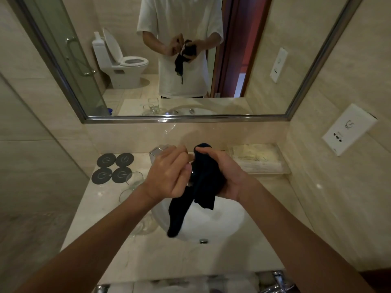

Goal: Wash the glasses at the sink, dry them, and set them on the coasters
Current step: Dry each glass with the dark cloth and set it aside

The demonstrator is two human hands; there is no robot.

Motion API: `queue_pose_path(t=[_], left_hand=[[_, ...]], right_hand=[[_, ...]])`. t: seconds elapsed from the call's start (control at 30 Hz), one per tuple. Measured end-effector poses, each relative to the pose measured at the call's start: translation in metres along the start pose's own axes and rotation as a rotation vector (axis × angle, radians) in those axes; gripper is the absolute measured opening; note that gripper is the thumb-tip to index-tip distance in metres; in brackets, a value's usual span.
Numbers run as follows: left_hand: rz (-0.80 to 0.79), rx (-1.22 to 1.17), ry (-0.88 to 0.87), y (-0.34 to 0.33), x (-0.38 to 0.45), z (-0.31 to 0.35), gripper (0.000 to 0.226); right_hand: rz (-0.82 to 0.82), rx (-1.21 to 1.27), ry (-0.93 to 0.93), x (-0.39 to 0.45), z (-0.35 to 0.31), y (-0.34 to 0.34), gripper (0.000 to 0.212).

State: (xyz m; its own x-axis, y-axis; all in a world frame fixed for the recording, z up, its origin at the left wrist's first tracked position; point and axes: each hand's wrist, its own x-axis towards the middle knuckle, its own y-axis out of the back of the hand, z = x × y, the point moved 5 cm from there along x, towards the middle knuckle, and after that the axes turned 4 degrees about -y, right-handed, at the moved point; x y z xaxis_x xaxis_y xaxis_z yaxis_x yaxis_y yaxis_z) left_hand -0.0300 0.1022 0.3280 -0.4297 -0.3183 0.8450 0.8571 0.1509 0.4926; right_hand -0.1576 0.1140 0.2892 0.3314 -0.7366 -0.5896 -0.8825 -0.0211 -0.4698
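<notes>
Over the white sink (224,225), my right hand (227,176) grips a dark cloth (203,182) that is wrapped around a glass, most of which is hidden. A tail of the cloth hangs down over the basin. My left hand (169,172) is curled against the glass and cloth on their left side; only a small glint of glass (191,172) shows. Several dark round coasters (114,168) lie at the back left of the counter with nothing on them. Two clear glasses (132,182) stand just right of the coasters, and another glass (146,226) sits under my left forearm.
A chrome tap (160,152) sits behind my hands. A clear tray (260,158) of toiletry packets stands at the back right. The mirror (179,56) fills the wall above. A wall socket plate (349,130) is on the right. The counter's front edge (179,273) is near me.
</notes>
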Motion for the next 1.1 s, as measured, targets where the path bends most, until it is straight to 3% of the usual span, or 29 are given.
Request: queue_pose_path(t=[0.07, 0.13, 0.3, 0.43, 0.53, 0.67, 0.77, 0.9, 1.0, 1.1], left_hand=[[-0.021, 0.042, -0.133, 0.002, -0.001, 0.002, 0.024], [0.015, -0.019, -0.040, 0.003, -0.002, -0.001, 0.023], [0.257, -0.308, 0.500, 0.001, -0.016, -0.013, 0.023], [0.544, -0.697, 1.268, -0.019, -0.045, -0.029, 0.031], [0.514, -0.827, 1.549, -0.031, -0.055, -0.026, 0.032], [0.553, -0.964, 1.615, -0.036, -0.052, -0.014, 0.039], [0.614, -0.985, 1.607, -0.039, -0.048, -0.013, 0.040], [0.683, -0.973, 1.616, -0.037, -0.046, -0.013, 0.033], [0.705, -0.980, 1.588, -0.033, -0.046, -0.010, 0.033], [0.689, -0.939, 1.518, -0.028, -0.047, -0.007, 0.031]], right_hand=[[-0.016, -0.031, -0.042, 0.002, 0.000, 0.007, 0.041], [-0.008, -0.091, -0.039, 0.002, -0.001, 0.013, 0.039], [0.164, -0.169, 0.094, -0.005, -0.007, 0.017, 0.053], [0.346, -0.276, 0.277, -0.018, -0.023, 0.014, 0.033], [0.519, -0.451, 0.485, -0.032, -0.045, 0.016, 0.024], [0.550, -0.585, 0.633, -0.043, -0.067, 0.010, 0.030], [0.373, -0.742, 0.611, -0.039, -0.075, 0.001, 0.046], [0.173, -0.940, 0.529, -0.040, -0.062, -0.007, 0.027], [0.200, -1.018, 0.503, -0.041, -0.051, -0.006, 0.031], [0.192, -1.009, 0.637, -0.040, -0.051, -0.005, 0.023]])
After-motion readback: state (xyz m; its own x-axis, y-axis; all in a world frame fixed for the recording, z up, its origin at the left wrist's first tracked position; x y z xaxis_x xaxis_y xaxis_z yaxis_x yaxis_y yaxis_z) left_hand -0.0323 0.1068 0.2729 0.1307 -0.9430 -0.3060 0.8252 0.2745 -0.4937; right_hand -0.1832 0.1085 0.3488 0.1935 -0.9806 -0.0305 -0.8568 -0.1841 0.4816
